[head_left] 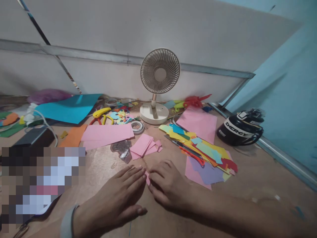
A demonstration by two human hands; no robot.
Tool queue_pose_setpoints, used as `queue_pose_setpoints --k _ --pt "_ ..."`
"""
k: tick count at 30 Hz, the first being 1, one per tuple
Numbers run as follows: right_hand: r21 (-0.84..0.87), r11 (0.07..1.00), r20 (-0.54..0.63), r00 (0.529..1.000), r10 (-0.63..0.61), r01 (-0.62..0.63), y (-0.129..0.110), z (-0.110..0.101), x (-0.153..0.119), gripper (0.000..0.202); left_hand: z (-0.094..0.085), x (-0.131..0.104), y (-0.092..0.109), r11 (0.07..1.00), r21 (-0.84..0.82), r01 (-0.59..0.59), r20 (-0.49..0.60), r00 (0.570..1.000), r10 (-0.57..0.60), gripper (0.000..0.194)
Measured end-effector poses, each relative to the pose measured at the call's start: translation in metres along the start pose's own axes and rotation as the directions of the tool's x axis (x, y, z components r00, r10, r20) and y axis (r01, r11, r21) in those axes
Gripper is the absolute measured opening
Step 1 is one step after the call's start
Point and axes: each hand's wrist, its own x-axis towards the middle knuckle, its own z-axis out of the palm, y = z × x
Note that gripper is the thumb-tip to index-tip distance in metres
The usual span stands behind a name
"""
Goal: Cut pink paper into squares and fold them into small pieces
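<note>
Clock positions are taken from the small pink strip (148, 178), with 12 o'clock directly away from the person; the strip lies on the tabletop (158, 226) between the two hands. The left hand (120, 186), at 8 o'clock, is spread flat, thumb apart, fingertips at the strip. The right hand (170, 185), at 3 o'clock, is curled narrow against the strip's other side; whether it pinches or only presses cannot be told. The step in hand appears to be creasing or flattening the strip; the next move calls for steady left fingertips and light right-hand pressure along the edge. Pink slips (142, 145) at 12 o'clock sit just beyond the fingertips and limit forward travel. At 2 o'clock, an orange-handled cutter (192, 153) rests on mixed paper scraps (210, 152), a hazard to the right hand's outward reach. Farther off: tape roll (137, 131), 11 o'clock; fan (155, 113), 12 o'clock; dark jug (231, 137), 2 o'clock.
</note>
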Motion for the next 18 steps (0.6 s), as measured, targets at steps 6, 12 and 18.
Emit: queue_pose_setpoints --k 6,12,18 --pt "-0.072 0.994 -0.120 0.989 -0.087 0.078 0.030 0.010 0.006 0.015 0.000 0.001 0.008 0.996 -0.049 0.080 -0.041 0.996 -0.082 0.041" --pt "0.152 0.965 -0.005 0.976 -0.216 0.214 0.034 -0.007 0.008 0.027 0.001 0.002 0.009 0.997 0.008 0.080 -0.030 0.996 -0.079 0.038" --pt "0.061 0.942 0.058 0.941 -0.333 0.330 0.036 0.003 0.005 0.016 0.008 -0.001 0.009 0.997 0.078 0.027 -0.049 0.999 -0.023 0.053"
